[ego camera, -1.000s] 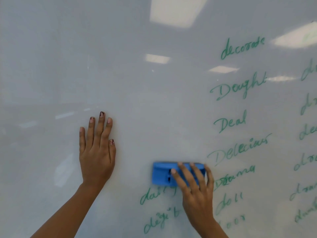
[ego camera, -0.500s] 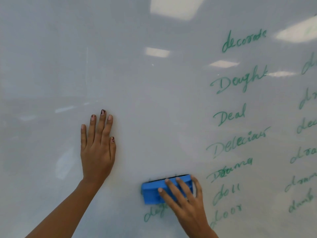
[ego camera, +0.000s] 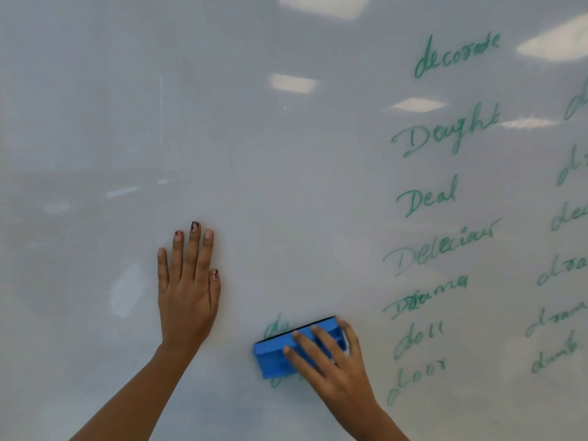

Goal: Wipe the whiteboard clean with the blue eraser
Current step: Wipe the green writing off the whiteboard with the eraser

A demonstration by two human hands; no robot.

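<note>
Two hands are working the whiteboard (ego camera: 286, 186), left hand (ego camera: 187, 297) lying flat with straight fingers, right hand (ego camera: 337, 367) gripping the tilted blue eraser (ego camera: 273, 354) low at centre, its slant likely leaving green fragments (ego camera: 277, 327) above and below unwiped

eraser (ego camera: 273, 358): blue, black pad edge | whiteboard (ego camera: 222, 138): pale grey-white | writing (ego camera: 426, 197): green | nails (ego camera: 194, 226): dark chipped polish

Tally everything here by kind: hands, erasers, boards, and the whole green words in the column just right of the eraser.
Hands: 2 (left hand, right hand)
blue eraser: 1
whiteboard: 1
Whole green words in that column: 7
Total: 11
</note>
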